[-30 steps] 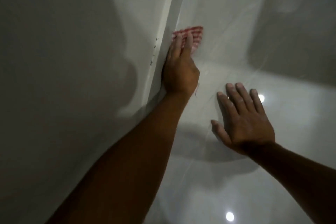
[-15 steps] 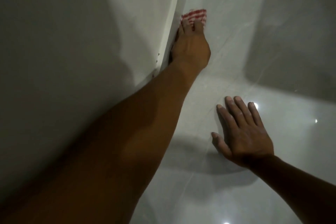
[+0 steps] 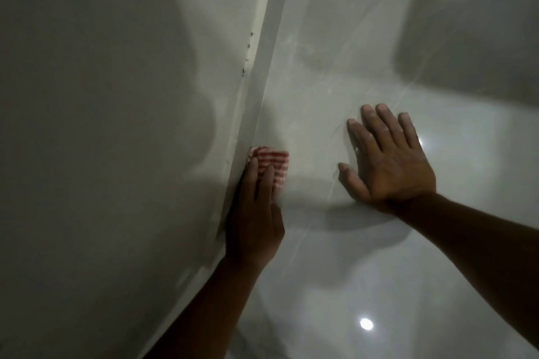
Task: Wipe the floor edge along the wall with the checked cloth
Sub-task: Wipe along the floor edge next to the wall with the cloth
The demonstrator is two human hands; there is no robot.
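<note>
The left hand (image 3: 253,221) presses the checked cloth (image 3: 271,165) flat against the wall (image 3: 116,125) base. The floor edge (image 3: 262,73) runs straight ahead. The right hand (image 3: 388,166) rests open, holding nothing.

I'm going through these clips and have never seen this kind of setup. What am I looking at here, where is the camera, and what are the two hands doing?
No machine here: a person wears a camera on the head, looking down at their own bare hands. The left hand presses a red-and-white checked cloth onto the glossy floor, right against the wall at the left. The right hand lies flat and open on the floor, holding nothing, apparently as support. The bright spot is a lamp's reflection.
</note>
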